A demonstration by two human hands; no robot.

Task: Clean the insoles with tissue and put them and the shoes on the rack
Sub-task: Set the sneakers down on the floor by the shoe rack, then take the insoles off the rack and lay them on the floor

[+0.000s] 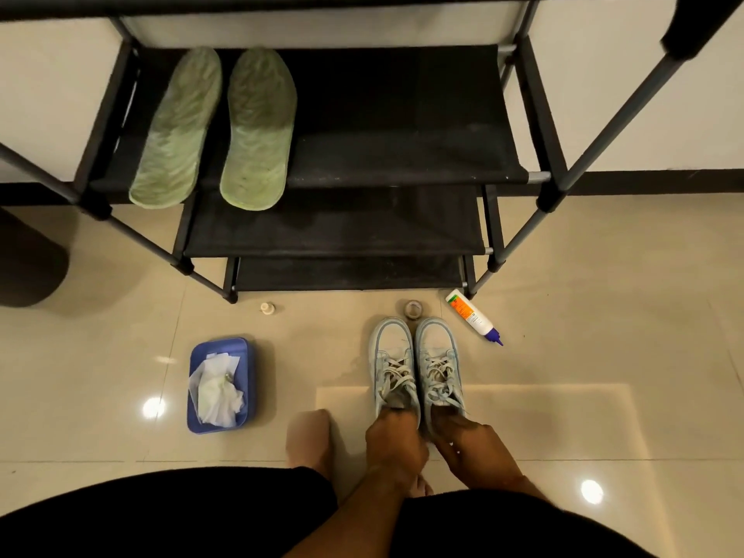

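Two pale green insoles lie side by side on the upper shelf of the black rack (pixel 402 155). Both are at its left end, with their toes pointing to the wall and their heels hanging over the front bar. The left insole (pixel 177 126) tilts a little to the right and almost meets the right insole (pixel 257 126) near the toe. Both are streaked and darker toward the toe, with a lighter, brighter green at the heel. The two shoes stand on the tiled floor (pixel 563 356) in front of the rack, pressed together with their toes toward it. They are pale blue-white sneakers with loose, greyish laces and dark openings. The left hand (pixel 396 436) grips the heel of the left shoe (pixel 392 356), with its fingers curled into the opening. The right hand (pixel 463 434) holds the heel of the right shoe (pixel 437 352) the same way, and the hands are close beside each other. To the left, well apart from the shoes, a blue tray (pixel 251 380) holds crumpled white tissue (pixel 219 392). Just beyond the shoe toes sits a tape roll (pixel 412 308). A white bottle (pixel 473 316) with a purple tip lies on its side to the right of the roll. A small vial (pixel 267 308) stands near the foot of the rack.
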